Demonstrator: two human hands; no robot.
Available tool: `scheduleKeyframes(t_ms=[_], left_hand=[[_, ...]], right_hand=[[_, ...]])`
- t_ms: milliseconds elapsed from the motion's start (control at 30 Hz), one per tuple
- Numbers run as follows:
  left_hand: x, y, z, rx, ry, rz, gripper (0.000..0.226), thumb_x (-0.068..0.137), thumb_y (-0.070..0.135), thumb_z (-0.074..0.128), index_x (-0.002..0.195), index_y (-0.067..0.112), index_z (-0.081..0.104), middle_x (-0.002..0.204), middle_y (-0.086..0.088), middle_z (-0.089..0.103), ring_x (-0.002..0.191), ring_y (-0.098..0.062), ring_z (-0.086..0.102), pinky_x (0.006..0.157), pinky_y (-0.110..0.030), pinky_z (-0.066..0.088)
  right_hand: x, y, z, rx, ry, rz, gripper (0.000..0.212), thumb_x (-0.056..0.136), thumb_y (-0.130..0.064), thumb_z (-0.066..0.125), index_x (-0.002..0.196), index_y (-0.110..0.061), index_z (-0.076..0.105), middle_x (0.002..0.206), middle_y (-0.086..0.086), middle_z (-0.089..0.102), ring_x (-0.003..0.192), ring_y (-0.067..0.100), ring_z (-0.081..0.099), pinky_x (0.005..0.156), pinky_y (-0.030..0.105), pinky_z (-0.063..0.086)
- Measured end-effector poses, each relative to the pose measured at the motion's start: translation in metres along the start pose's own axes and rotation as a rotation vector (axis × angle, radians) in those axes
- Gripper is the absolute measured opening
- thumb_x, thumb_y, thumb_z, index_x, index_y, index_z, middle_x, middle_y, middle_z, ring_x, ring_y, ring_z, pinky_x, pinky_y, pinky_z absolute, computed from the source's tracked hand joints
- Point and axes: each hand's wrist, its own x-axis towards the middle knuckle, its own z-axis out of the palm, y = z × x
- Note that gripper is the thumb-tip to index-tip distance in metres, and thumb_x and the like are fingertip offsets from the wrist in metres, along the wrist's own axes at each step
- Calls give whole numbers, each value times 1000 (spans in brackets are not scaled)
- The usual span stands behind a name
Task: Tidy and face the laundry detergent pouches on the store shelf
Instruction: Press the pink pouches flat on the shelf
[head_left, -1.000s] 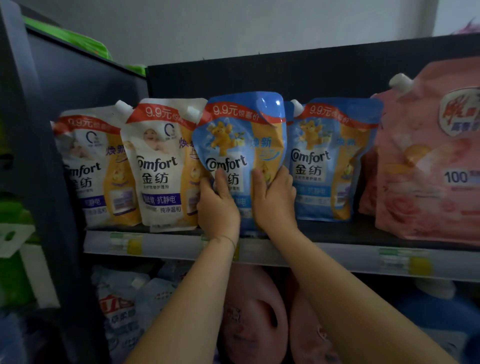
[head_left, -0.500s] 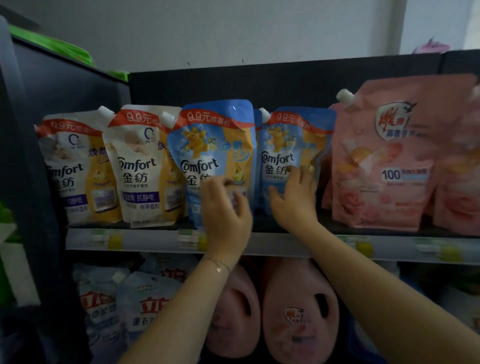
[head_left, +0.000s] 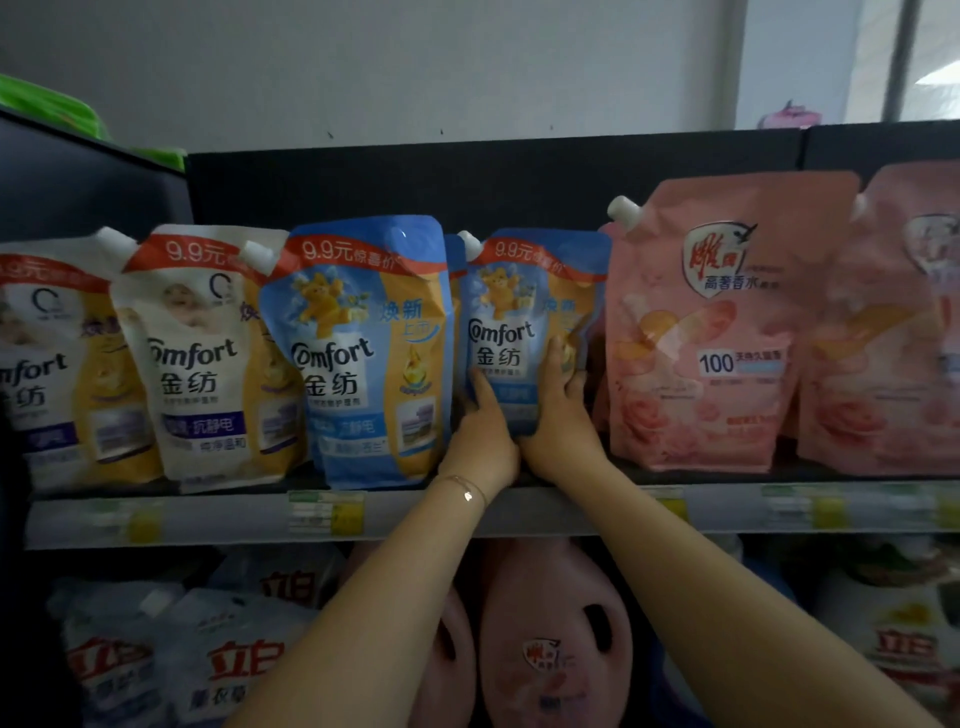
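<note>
Together, left hand (head_left: 480, 441) and right hand (head_left: 561, 415) curl fingers (head_left: 556, 358) around the rightmost blue pouch (head_left: 519, 312).

On the upper shelf (head_left: 208, 519) stand two white Comfort pouches (head_left: 208, 364), two blue Comfort pouches (head_left: 358, 358) and two pink pouches (head_left: 727, 338). Below, two pink jugs (head_left: 550, 649). Two hands: left hand (head_left: 480, 441), right hand (head_left: 561, 415).

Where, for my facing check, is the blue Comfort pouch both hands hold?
Head view, centre: the held blue pouch stands on the upper shelf, between a second blue Comfort pouch to its left and a pink pouch to its right.
</note>
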Motion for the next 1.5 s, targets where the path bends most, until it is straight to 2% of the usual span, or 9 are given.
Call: scheduleKeyframes(t_ms=[200,367,533,633,800,967,1200,1367,1500], left_hand=[[1,-8,-2,21,-26,88,90,93,9,46,147,20,-26,148,-22,35,107,-30,58,86,-33,47],[-2,-9,2,-42,41,98,86,94,11,44,149,22,-21,137,-19,50,107,-30,57,91,-39,49],[-6,-8,8,-132,201,90,66,97,18,44,152,19,7,145,-10,40,125,-26,46,101,-42,44],[-16,-8,9,-162,368,212,37,96,10,44,133,7,41,129,-13,51,118,-27,50,94,-34,44],[-29,-10,9,-62,398,497,24,93,3,48,115,4,54,112,-13,57,102,-30,56,82,-34,45],[-39,21,17,-3,280,616,54,91,29,57,140,16,38,141,-7,40,126,-26,42,100,-45,41],[-23,92,35,277,136,713,108,84,47,61,142,34,-28,143,13,-47,133,-8,-41,115,-47,-7],[-3,108,31,280,57,612,136,61,66,72,132,34,-40,134,14,-53,127,-10,-48,114,-46,-18],[7,109,29,287,-7,601,142,57,63,77,134,32,-38,136,10,-53,130,-13,-45,111,-41,-16]], right_hand=[[3,2,2,14,17,52,121,83,-17,68,131,-46,-39,155,14,-26,141,36,26,103,47,42],[5,1,1,41,53,30,118,84,-17,67,135,-47,-35,159,11,-14,133,33,41,88,30,45],[-8,-8,0,182,209,-17,86,78,-12,63,150,-27,18,148,10,32,129,30,41,102,42,44],[-26,-14,-12,141,281,-59,49,84,-11,62,130,-13,46,128,8,49,115,24,50,92,32,45],[-47,6,-46,-109,376,-170,24,84,-17,62,107,-11,59,112,7,57,97,27,55,73,34,46],[-57,39,-74,-333,512,-147,52,80,-22,62,128,-12,46,142,15,33,124,38,36,98,50,39],[-51,84,-115,-318,287,-18,104,83,-65,51,144,-37,-28,151,4,-38,141,25,-30,115,50,-4],[-37,95,-137,-302,22,-17,118,57,-90,37,132,-43,-41,133,0,-56,121,19,-54,108,45,-20],[-22,101,-158,-342,-228,-11,123,74,-62,68,137,-40,-36,138,5,-54,124,25,-51,113,55,-15]])
